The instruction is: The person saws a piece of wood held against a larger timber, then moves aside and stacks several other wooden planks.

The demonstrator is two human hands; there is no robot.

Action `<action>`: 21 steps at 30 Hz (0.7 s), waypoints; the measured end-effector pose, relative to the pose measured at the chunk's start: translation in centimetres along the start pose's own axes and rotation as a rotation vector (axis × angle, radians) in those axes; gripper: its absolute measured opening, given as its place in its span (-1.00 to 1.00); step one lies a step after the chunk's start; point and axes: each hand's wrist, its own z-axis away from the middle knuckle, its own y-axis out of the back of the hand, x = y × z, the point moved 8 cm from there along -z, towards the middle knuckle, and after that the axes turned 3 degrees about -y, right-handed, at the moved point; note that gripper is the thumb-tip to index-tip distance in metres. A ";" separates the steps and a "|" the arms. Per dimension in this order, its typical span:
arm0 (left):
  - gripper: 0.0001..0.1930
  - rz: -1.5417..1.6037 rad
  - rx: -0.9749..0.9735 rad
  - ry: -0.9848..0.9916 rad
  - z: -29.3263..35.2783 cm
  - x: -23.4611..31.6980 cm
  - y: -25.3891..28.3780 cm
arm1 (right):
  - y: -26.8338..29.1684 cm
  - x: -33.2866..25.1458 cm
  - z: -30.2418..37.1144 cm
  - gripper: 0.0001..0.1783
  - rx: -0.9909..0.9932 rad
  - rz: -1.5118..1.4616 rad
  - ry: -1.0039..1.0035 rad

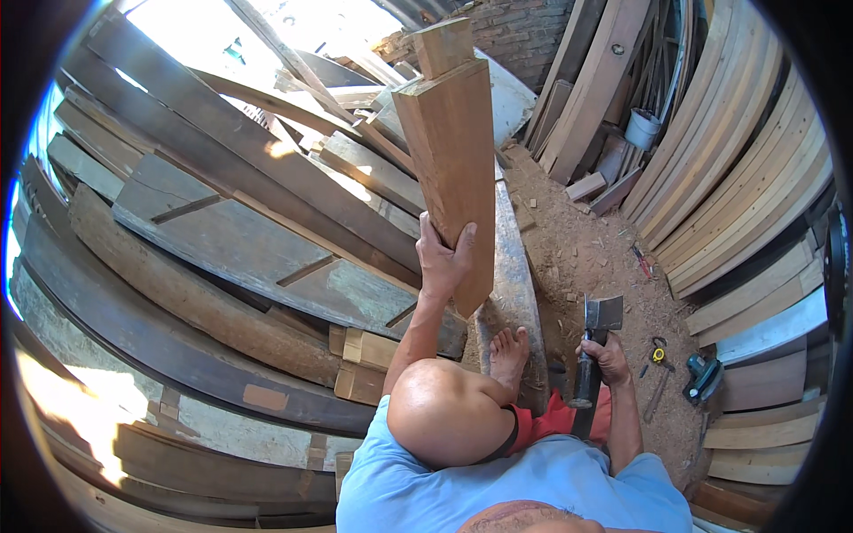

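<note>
My left hand (446, 258) grips a thick brown timber piece (449, 151) near its lower end, thumb on the face toward me. The timber stands up in front of me, with a narrower stepped tenon at its top. In my right hand (608, 358), low on the right, is a hatchet-like tool (606, 313) with a broad squarish metal blade. Along the same hand lies a black handle (586, 380) with a round metal cap; whether it belongs to a second tool, such as a chisel, I cannot tell. My bare foot (509, 357) rests on a worn plank (514, 266) below the timber.
Long boards (240, 240) are stacked across the left. Curved-looking planks (711, 142) lean at the right. On the shaving-covered floor (577, 240) lie a yellow tape measure (658, 354), a hammer (657, 396), a teal power tool (704, 378) and a red-handled tool (640, 259). A white bucket (642, 130) stands farther back.
</note>
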 end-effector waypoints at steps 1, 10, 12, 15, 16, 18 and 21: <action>-0.57 0.005 -0.014 0.008 0.0 -0.2 -0.2 | 0.1 0.0 -0.2 -0.72 0.004 -0.002 0.000; -0.59 0.069 -0.055 0.017 0.0 -1.1 -0.6 | -1.8 -2.1 -6.1 -0.64 -0.024 0.543 -0.124; -0.57 0.077 -0.051 0.025 0.1 -1.3 -0.9 | -2.0 -0.6 -8.4 -0.63 -0.044 0.680 -0.112; -0.50 0.059 -0.042 0.051 0.1 -1.7 -0.7 | -4.8 -1.2 -9.5 -0.61 -0.124 0.810 -0.136; -0.48 0.052 -0.037 0.046 0.1 -1.9 -0.7 | -5.2 1.1 -10.6 -0.62 -0.167 0.801 -0.128; -0.45 0.038 -0.036 0.059 0.1 -2.2 -0.9 | -5.6 2.9 -11.3 -0.62 -0.239 0.806 -0.177; -0.41 -0.010 -0.042 0.096 0.3 -2.7 -0.8 | -6.6 3.7 -11.9 -0.55 -0.273 0.845 -0.135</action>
